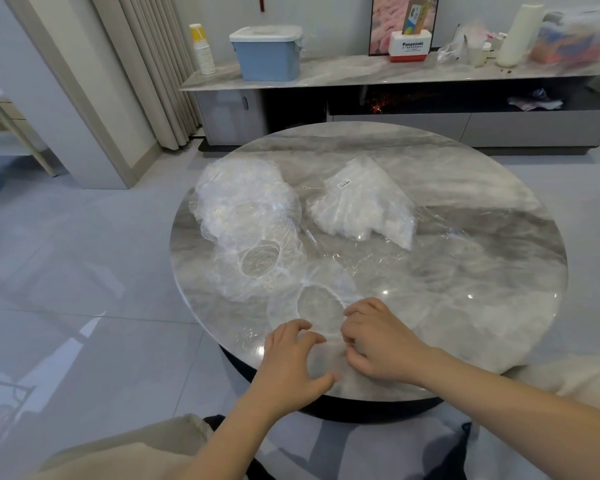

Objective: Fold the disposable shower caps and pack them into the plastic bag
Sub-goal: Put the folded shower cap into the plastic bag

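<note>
A clear shower cap (317, 304) lies spread on the near part of the round marble table (482, 271), its elastic ring facing up. My left hand (293, 358) rests on the cap's near edge with curled fingertips pressing the film. My right hand (378, 344) pinches the cap's film beside it. Another spread cap (258, 259) lies just behind, to the left. A heap of loose caps (243, 199) sits at the table's back left. The plastic bag (364, 202), with a small white label and folded caps inside, lies at the back centre.
Behind the table runs a low marble TV cabinet (326, 76) with a blue lidded box (267, 53), stacked paper cups (201, 50) and other clutter. Curtains (149, 64) hang at the left. Tiled floor surrounds the table; my knees are at the bottom.
</note>
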Available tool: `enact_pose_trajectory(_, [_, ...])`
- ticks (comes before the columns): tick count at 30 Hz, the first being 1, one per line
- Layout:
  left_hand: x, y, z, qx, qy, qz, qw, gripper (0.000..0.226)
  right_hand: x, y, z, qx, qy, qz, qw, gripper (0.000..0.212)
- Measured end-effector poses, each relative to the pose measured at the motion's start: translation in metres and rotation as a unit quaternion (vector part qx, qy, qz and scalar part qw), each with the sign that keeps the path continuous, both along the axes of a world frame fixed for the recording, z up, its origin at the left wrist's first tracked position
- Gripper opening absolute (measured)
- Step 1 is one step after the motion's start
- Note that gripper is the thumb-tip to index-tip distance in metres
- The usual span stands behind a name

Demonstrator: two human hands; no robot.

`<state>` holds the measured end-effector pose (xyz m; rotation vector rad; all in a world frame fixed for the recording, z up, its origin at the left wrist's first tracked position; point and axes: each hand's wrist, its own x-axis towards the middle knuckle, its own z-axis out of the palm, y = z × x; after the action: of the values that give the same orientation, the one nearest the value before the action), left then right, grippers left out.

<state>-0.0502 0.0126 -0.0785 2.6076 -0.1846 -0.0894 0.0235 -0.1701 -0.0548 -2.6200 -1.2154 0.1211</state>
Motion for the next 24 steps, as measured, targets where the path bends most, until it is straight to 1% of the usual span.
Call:
enact_pose_trajectory(2, [0.003,0.002,-0.001,-0.026,-0.011,-0.010,1.000,0.040,0.001,-0.004,0.003,-0.004,0.061,-0.010,0.998,0.018])
enact_pose_trajectory(4, [0.007,0.005,0.002,-0.058,-0.011,-0.001,0.998,0.023,0.001,-0.009,0.006,0.010,0.119,-0.020,0.993,0.015])
enact_pose_trajectory(6, [0.010,0.008,0.010,-0.092,0.023,0.016,0.995,0.011,0.001,-0.014,0.012,0.019,0.184,-0.036,0.982,0.021])
enact_pose_trajectory(8, [0.013,0.012,0.018,-0.118,0.058,0.035,0.991,0.016,0.004,-0.018,0.017,0.003,0.230,-0.044,0.972,0.036])
enact_pose_trajectory(10, [0.015,0.014,0.021,-0.137,0.068,0.052,0.987,0.021,0.007,-0.021,0.017,-0.013,0.238,-0.054,0.970,0.045])
enact_pose_trajectory(13, [0.018,0.014,0.019,-0.184,0.081,0.107,0.974,0.024,0.008,-0.023,0.010,-0.038,0.206,-0.069,0.975,0.033])
enact_pose_trajectory(15, [0.020,0.012,0.016,-0.215,0.083,0.155,0.961,0.029,0.010,-0.022,0.006,-0.032,0.195,-0.120,0.973,0.034])
enact_pose_trajectory(17, [0.022,0.010,0.012,-0.235,0.089,0.202,0.947,0.030,0.012,-0.019,0.004,-0.002,0.211,-0.185,0.960,0.032])
enact_pose_trajectory(18, [0.022,0.010,0.010,-0.233,0.089,0.221,0.943,0.029,0.014,-0.018,0.002,0.010,0.225,-0.211,0.951,0.030])
enact_pose_trajectory(20, [0.023,0.010,0.003,-0.199,0.076,0.241,0.947,0.026,0.016,-0.015,-0.001,0.027,0.253,-0.252,0.934,0.030])
enact_pose_trajectory(22, [0.024,0.008,-0.002,-0.164,0.052,0.245,0.954,0.026,0.017,-0.014,-0.005,0.045,0.283,-0.281,0.916,0.030])
enact_pose_trajectory(24, [0.027,0.005,-0.008,-0.109,0.023,0.237,0.965,0.027,0.015,-0.014,-0.008,0.055,0.304,-0.306,0.901,0.031])
